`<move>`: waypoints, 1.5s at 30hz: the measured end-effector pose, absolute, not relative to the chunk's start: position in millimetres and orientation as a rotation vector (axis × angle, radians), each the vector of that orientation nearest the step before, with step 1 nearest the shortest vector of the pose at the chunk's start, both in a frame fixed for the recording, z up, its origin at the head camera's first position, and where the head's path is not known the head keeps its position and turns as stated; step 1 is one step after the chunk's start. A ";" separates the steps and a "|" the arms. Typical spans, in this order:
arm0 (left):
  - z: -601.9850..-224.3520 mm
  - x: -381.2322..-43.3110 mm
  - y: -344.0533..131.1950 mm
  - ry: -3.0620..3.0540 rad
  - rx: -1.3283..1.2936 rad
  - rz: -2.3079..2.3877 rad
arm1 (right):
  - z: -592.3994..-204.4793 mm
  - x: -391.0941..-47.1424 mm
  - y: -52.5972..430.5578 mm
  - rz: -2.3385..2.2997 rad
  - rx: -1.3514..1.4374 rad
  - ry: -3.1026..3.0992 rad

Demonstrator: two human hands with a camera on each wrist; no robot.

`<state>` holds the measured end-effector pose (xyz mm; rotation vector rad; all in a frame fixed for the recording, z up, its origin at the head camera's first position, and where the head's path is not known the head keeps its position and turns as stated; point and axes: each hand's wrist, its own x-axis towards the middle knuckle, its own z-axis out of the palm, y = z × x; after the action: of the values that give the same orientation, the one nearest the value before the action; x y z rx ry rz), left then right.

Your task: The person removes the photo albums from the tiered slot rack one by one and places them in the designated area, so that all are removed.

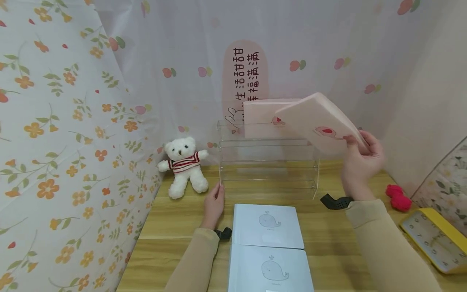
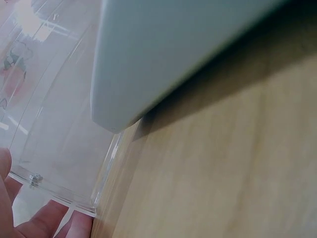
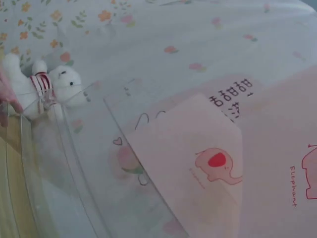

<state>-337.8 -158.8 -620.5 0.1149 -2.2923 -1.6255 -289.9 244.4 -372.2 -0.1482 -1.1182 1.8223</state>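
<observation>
My right hand (image 1: 363, 162) pinches a pink elephant-print book (image 1: 324, 119) at its right edge, raised and tilted at the rack's upper right. Behind it, a second pink elephant book (image 1: 259, 115) stands on the top tier of a clear plastic rack (image 1: 268, 179). The held book (image 3: 282, 139) overlaps the standing one (image 3: 198, 148) in the right wrist view. Low on the rack's left side, my left hand (image 1: 213, 205) grips the side panel, its thumb and fingers (image 2: 44, 218) on either side. Two pale blue whale-print books (image 1: 268, 225) lie flat before the rack.
A white teddy bear (image 1: 186, 166) in a striped sweater sits left of the rack. At the right are a bright pink item (image 1: 398, 197) and a yellow-framed clock (image 1: 438, 239). Patterned curtain (image 1: 310, 40) hangs behind the wooden table (image 1: 175, 227).
</observation>
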 end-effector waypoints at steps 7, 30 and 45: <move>-610.7 -333.2 -158.1 -2.316 0.143 -1.648 | -399.5 -265.0 262.0 1.848 -0.199 -0.945; -605.8 -326.6 -155.4 -2.315 0.108 -1.541 | -458.1 -235.5 312.2 1.988 -0.649 -0.847; -615.9 -334.5 -158.5 -2.341 0.124 -1.559 | -480.3 -262.6 326.0 2.040 -0.822 -1.060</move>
<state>-334.5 -158.5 -615.9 0.1242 -2.3407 -1.5588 -262.6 326.0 -480.3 -0.8221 -1.0603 2.0404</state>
